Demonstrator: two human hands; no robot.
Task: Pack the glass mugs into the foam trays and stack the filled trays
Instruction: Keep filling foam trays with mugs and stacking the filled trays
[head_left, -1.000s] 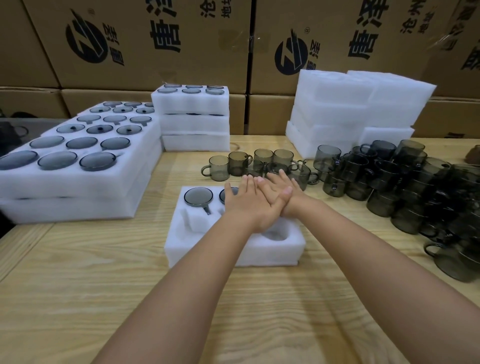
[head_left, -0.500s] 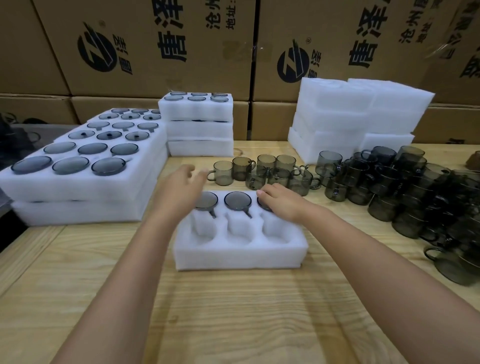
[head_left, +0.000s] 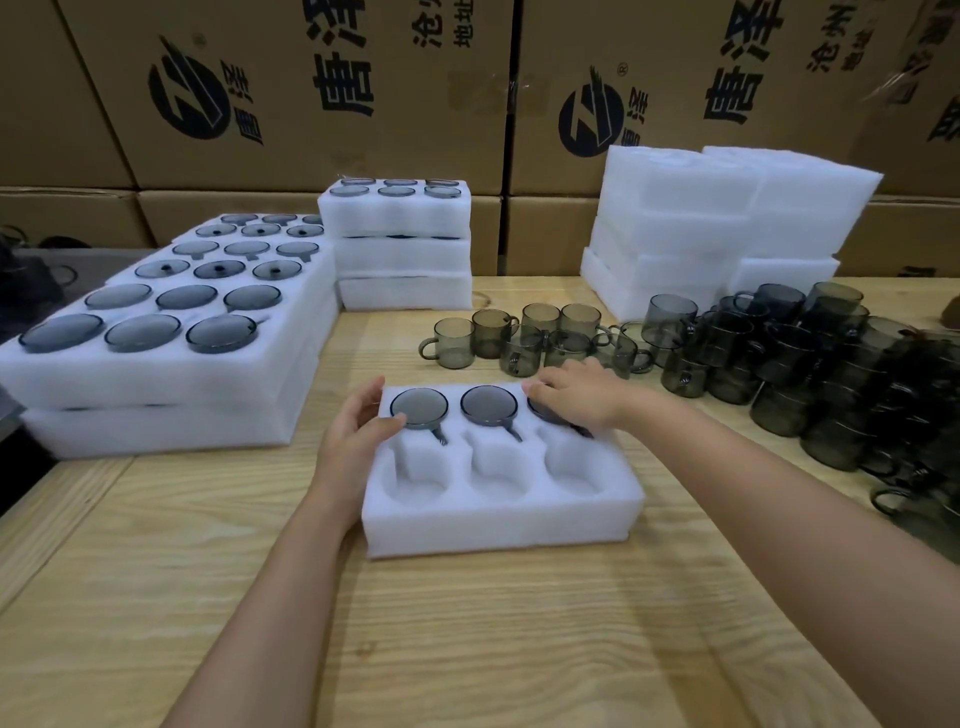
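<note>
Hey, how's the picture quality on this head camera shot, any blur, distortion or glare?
Head view: the foam tray in the centre is sharp; the loose mugs toward the right edge smear into blur; wide-angle bending tilts the cartons behind; light is soft and even, shadows faint, no strong glare.

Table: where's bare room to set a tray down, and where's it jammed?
Free: the near table in front of the half-filled tray; the strip between that tray and the left filled stacks; a smaller patch between the three-high stack and the loose mugs. Crowded: the right side, packed with mugs.
</note>
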